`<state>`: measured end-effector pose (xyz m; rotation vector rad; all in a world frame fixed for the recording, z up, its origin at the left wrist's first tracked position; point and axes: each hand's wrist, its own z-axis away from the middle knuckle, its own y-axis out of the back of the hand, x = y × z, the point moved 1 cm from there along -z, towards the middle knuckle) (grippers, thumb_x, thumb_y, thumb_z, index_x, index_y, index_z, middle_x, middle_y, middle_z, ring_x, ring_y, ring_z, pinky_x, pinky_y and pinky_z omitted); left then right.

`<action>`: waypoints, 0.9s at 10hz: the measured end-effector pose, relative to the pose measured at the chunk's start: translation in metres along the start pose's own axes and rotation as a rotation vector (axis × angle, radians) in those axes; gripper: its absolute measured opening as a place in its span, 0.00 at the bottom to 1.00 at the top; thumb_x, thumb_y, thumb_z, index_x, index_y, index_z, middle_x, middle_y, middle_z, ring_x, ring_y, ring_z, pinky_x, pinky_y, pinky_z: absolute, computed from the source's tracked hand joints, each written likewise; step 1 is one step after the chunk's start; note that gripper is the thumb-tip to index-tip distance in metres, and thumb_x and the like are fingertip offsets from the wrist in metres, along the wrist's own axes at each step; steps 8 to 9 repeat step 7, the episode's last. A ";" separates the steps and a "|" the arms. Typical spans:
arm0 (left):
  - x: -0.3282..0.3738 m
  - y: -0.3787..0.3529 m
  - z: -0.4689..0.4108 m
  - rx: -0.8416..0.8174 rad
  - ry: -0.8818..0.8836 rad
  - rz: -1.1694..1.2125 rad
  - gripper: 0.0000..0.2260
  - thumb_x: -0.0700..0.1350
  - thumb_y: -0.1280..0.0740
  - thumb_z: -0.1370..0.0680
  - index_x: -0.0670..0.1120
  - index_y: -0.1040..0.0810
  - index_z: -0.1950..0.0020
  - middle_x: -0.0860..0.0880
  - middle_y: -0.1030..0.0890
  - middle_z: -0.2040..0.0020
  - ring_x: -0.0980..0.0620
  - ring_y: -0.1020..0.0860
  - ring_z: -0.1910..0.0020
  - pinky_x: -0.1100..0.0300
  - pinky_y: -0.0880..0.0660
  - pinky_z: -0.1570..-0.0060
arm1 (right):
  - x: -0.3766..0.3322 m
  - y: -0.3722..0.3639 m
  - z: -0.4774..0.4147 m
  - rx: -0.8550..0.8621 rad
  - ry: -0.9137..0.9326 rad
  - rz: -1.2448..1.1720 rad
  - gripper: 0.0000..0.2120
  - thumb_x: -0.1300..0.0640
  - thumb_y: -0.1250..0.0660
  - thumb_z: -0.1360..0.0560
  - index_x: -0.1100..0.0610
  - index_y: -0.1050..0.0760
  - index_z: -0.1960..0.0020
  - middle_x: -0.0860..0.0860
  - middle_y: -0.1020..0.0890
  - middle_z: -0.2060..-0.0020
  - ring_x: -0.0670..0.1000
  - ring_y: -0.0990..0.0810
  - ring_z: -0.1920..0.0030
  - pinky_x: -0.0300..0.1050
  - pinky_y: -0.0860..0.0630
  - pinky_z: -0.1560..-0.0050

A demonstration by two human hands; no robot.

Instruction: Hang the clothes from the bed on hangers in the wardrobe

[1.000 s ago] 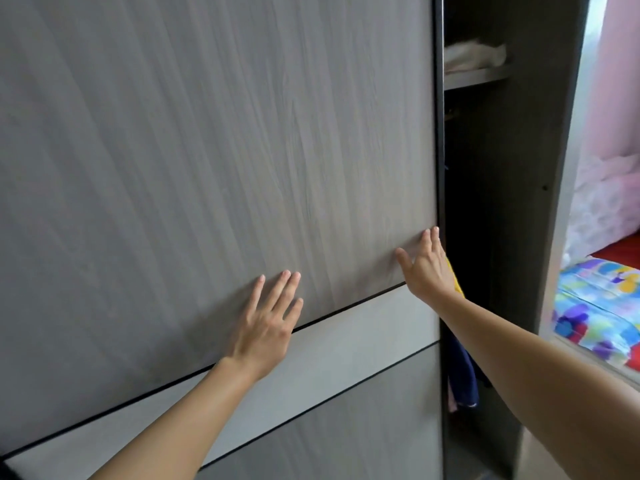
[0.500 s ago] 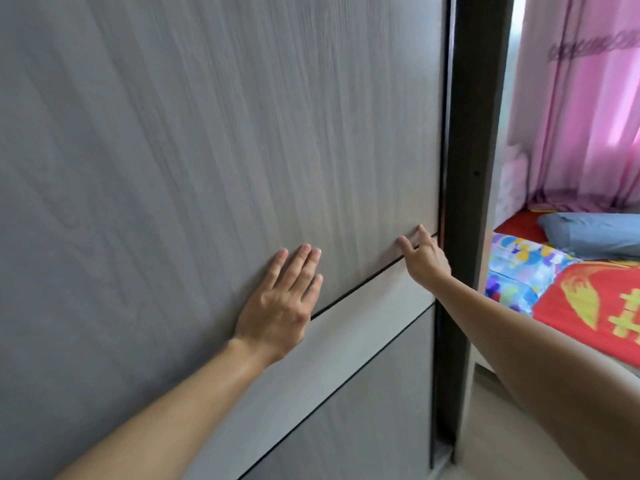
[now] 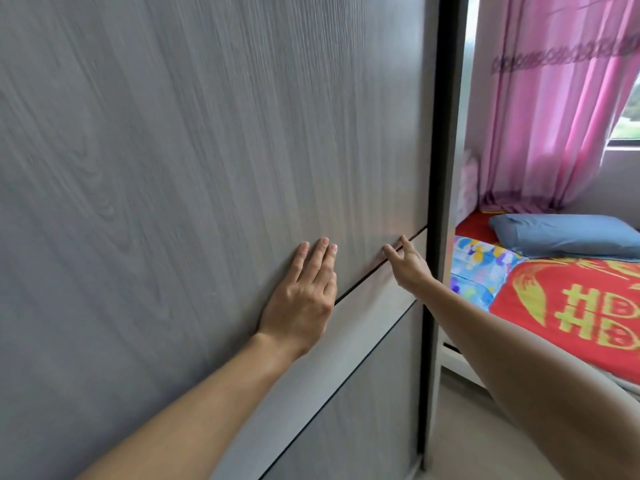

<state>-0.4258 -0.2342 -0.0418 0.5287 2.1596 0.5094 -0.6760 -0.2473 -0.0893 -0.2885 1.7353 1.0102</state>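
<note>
The grey wood-grain sliding door (image 3: 194, 150) of the wardrobe fills most of the head view and meets the dark side frame (image 3: 441, 168), so the inside is hidden. My left hand (image 3: 303, 299) lies flat on the door, fingers straight. My right hand (image 3: 407, 263) touches the door near its right edge with fingers extended. The bed (image 3: 571, 306) with a red and yellow cover lies to the right. No clothes or hangers show.
A blue pillow (image 3: 561, 233) lies at the head of the bed, beside a multicoloured sheet (image 3: 478, 268). Pink curtains (image 3: 554, 98) hang over a window at the back right. A strip of pale floor (image 3: 485, 427) runs between wardrobe and bed.
Both hands have slid the door to the right until it met the frame. The open compartment with its shelf and hanging clothes is now covered. The view has turned toward the bed.
</note>
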 end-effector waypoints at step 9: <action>0.020 -0.017 -0.036 0.087 0.067 0.026 0.06 0.40 0.35 0.28 0.41 0.21 0.54 0.39 0.25 0.33 0.39 0.31 0.30 0.42 0.41 0.29 | -0.028 0.078 -0.045 0.010 0.331 0.009 0.13 0.48 0.31 0.27 0.59 0.19 0.56 0.54 0.18 0.66 0.57 0.20 0.62 0.54 0.21 0.55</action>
